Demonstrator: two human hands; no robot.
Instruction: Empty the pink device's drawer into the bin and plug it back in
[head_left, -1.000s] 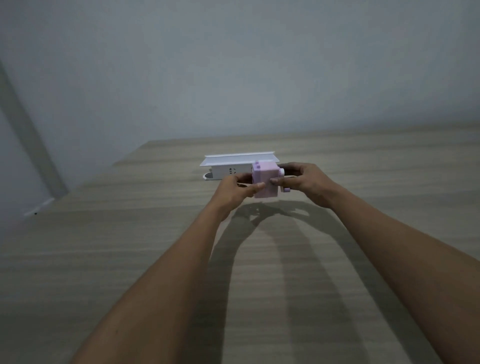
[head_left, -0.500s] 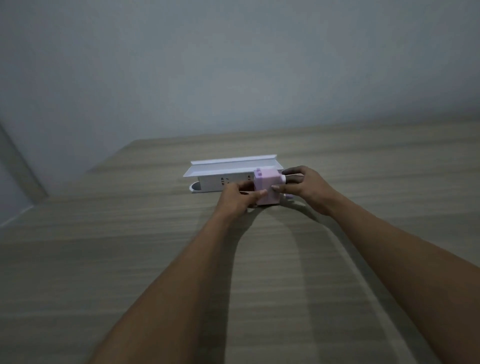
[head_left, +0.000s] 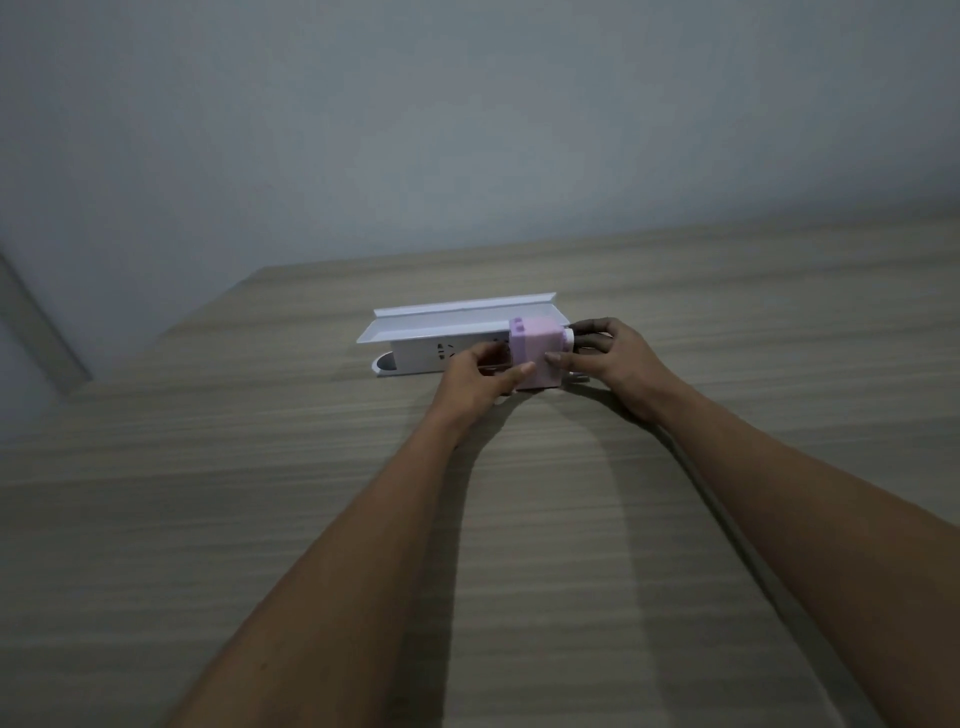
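A small pink box-shaped device (head_left: 535, 356) rests on the wooden table (head_left: 260, 519), in front of the right end of a white power strip (head_left: 447, 356). My left hand (head_left: 475, 382) grips the device's left side, the thumb on its front lower edge. From the right, my right hand (head_left: 613, 364) holds it, thumb on the front face and fingers around a white knob at the device's right side. The drawer cannot be made out. No bin is in view.
The power strip sits in a white holder with a flat shelf (head_left: 457, 317) on top. A plain grey wall (head_left: 467, 130) rises behind the table. The table's left edge (head_left: 156, 343) runs diagonally toward a door frame (head_left: 36, 322).
Both hands have lowered the pink device from just above the table down onto it, beside the power strip. My view has shifted a little to the right.
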